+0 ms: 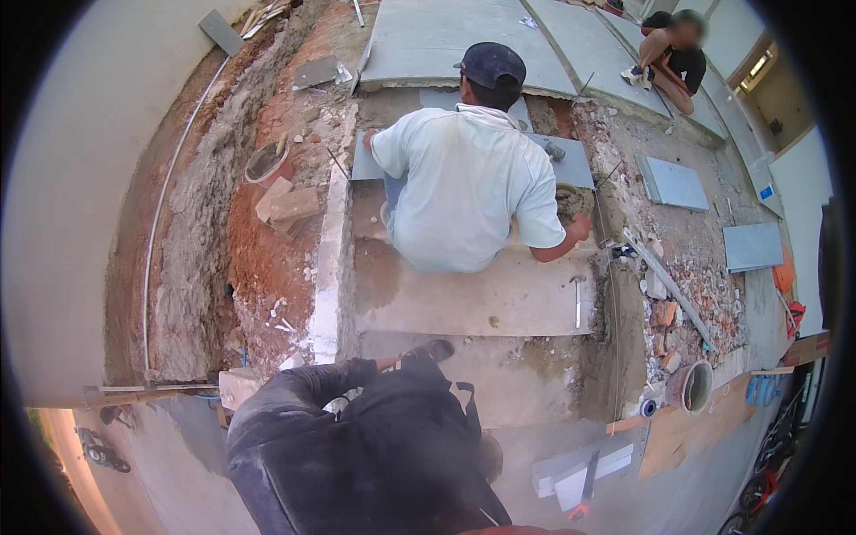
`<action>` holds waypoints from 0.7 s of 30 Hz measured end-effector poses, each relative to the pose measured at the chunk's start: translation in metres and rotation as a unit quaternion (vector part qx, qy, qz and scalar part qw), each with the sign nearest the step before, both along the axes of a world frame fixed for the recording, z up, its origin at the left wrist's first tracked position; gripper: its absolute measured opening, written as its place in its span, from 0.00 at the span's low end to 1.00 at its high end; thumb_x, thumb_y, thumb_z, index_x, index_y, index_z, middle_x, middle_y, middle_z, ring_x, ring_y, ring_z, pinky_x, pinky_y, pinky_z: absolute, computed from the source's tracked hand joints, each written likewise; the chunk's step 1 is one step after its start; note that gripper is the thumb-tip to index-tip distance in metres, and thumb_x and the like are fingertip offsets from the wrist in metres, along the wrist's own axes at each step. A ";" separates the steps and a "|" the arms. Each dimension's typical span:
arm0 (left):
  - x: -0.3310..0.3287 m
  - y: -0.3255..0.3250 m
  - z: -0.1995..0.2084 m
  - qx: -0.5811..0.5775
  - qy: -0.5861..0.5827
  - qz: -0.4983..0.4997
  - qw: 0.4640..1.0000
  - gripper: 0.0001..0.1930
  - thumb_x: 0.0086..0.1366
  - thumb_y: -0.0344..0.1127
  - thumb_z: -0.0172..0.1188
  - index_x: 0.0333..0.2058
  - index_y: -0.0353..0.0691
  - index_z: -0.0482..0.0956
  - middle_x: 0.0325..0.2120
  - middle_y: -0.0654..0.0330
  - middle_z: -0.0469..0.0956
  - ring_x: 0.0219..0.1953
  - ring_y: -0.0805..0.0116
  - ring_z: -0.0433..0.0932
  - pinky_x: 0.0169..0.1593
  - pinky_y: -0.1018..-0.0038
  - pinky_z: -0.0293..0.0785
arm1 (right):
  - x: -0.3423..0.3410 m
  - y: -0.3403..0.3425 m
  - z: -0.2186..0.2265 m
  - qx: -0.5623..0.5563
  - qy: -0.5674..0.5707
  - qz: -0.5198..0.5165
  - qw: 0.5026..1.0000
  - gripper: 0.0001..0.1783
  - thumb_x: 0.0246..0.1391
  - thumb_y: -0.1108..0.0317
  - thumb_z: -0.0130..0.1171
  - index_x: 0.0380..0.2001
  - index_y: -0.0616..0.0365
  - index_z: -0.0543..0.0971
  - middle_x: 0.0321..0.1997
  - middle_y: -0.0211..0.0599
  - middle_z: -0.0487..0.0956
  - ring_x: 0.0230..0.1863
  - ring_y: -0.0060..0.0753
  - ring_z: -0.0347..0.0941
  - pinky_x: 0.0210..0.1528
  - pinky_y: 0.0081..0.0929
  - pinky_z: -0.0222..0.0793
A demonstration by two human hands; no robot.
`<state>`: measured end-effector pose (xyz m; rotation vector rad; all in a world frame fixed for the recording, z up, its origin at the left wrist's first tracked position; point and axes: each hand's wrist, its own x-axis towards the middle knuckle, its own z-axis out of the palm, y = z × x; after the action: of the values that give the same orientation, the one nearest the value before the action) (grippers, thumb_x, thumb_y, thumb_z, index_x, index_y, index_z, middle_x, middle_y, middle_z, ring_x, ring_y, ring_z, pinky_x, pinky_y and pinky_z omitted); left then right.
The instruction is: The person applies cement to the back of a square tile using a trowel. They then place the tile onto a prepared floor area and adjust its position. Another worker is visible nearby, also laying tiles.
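Neither of my hands can be made out. Dark clothing [366, 455] fills the lower middle, with a dusty bent leg and a dark shoe [434, 349] on the concrete step. A blurred brownish patch [489, 456] shows beside the clothing; I cannot tell what it is. Ahead, a co-worker in a pale shirt [468, 187] and dark cap squats with their back to me. Their right hand [580, 227] is by a bucket of wet mortar [571, 203], and their left reaches toward a grey slab [366, 160]. A hammer [578, 303] lies on the step behind them.
Large grey tiles [428, 40] cover the far floor, where another person [673, 62] crouches. Loose tiles [673, 183] and rubble line the right side, with a tipped bucket [691, 388]. A handsaw [588, 486] rests on white blocks. Bricks [290, 205] and another bucket [267, 165] stand left.
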<state>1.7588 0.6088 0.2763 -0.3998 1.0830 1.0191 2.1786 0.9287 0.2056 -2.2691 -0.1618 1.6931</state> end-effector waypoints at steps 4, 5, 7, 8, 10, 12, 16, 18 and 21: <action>-0.009 0.010 0.005 0.015 0.000 0.000 1.000 0.44 0.52 0.74 0.48 0.61 0.52 0.64 0.62 0.52 0.60 0.64 0.54 0.58 0.62 0.62 0.57 | -0.008 0.028 -0.004 0.033 0.033 -0.003 0.999 0.19 0.57 0.49 0.53 0.21 0.47 0.64 0.10 0.25 0.60 0.13 0.27 0.60 0.17 0.26 0.62; -0.007 0.003 0.006 0.010 -0.002 0.006 1.000 0.43 0.53 0.74 0.48 0.61 0.52 0.64 0.62 0.52 0.60 0.64 0.54 0.58 0.62 0.62 0.57 | -0.019 0.031 0.006 0.037 0.036 0.017 0.999 0.18 0.56 0.49 0.53 0.21 0.47 0.64 0.09 0.24 0.60 0.13 0.27 0.60 0.18 0.26 0.62; -0.004 0.003 0.002 0.016 -0.011 0.011 1.000 0.42 0.53 0.73 0.49 0.61 0.53 0.64 0.62 0.52 0.60 0.64 0.54 0.59 0.61 0.62 0.58 | -0.036 0.045 0.031 0.060 0.039 0.049 0.996 0.18 0.56 0.49 0.53 0.22 0.46 0.65 0.09 0.24 0.61 0.13 0.26 0.59 0.19 0.26 0.62; -0.004 0.009 0.001 0.024 -0.010 0.012 1.000 0.42 0.54 0.72 0.49 0.61 0.53 0.64 0.62 0.52 0.60 0.64 0.55 0.59 0.61 0.63 0.58 | -0.041 0.053 0.045 0.074 0.039 0.065 0.994 0.17 0.56 0.49 0.53 0.22 0.46 0.65 0.09 0.24 0.61 0.13 0.26 0.59 0.19 0.26 0.62; -0.009 0.019 0.000 0.043 -0.009 0.015 0.999 0.41 0.54 0.71 0.50 0.61 0.53 0.64 0.62 0.52 0.61 0.64 0.55 0.59 0.61 0.63 0.58 | -0.045 0.066 0.056 0.086 0.071 0.084 0.990 0.17 0.56 0.50 0.53 0.23 0.46 0.66 0.09 0.23 0.61 0.12 0.26 0.59 0.19 0.26 0.62; -0.008 0.023 0.000 0.051 0.004 0.026 0.998 0.40 0.55 0.70 0.50 0.61 0.53 0.65 0.62 0.52 0.61 0.63 0.55 0.60 0.61 0.64 0.59 | -0.053 0.072 0.060 0.081 0.059 0.110 0.989 0.16 0.57 0.50 0.53 0.23 0.46 0.66 0.10 0.22 0.61 0.12 0.25 0.59 0.19 0.26 0.61; -0.017 0.030 -0.028 0.002 0.271 -0.142 0.952 0.25 0.62 0.50 0.51 0.57 0.49 0.70 0.55 0.54 0.71 0.56 0.61 0.69 0.59 0.69 0.62 | -0.071 0.085 0.055 0.052 0.005 0.167 0.985 0.17 0.57 0.50 0.53 0.22 0.46 0.66 0.10 0.22 0.61 0.12 0.26 0.59 0.19 0.27 0.61; -0.020 0.049 -0.035 0.023 0.340 -0.183 0.922 0.22 0.61 0.44 0.51 0.53 0.45 0.75 0.52 0.55 0.74 0.55 0.61 0.71 0.59 0.67 0.62 | -0.073 0.096 0.059 0.055 -0.006 0.172 0.984 0.17 0.57 0.50 0.53 0.22 0.46 0.66 0.10 0.22 0.61 0.12 0.26 0.59 0.19 0.27 0.61; -0.016 0.025 -0.065 0.015 0.356 -0.148 0.923 0.22 0.61 0.45 0.51 0.52 0.45 0.75 0.52 0.55 0.74 0.55 0.61 0.71 0.58 0.68 0.62 | -0.094 0.087 0.051 0.029 -0.002 0.198 0.980 0.17 0.57 0.50 0.52 0.21 0.46 0.66 0.10 0.22 0.61 0.12 0.26 0.59 0.20 0.28 0.62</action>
<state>1.7432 0.6339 0.2109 0.1903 1.7143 0.9210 2.0846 1.0153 0.2568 -2.3074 -0.6969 1.8379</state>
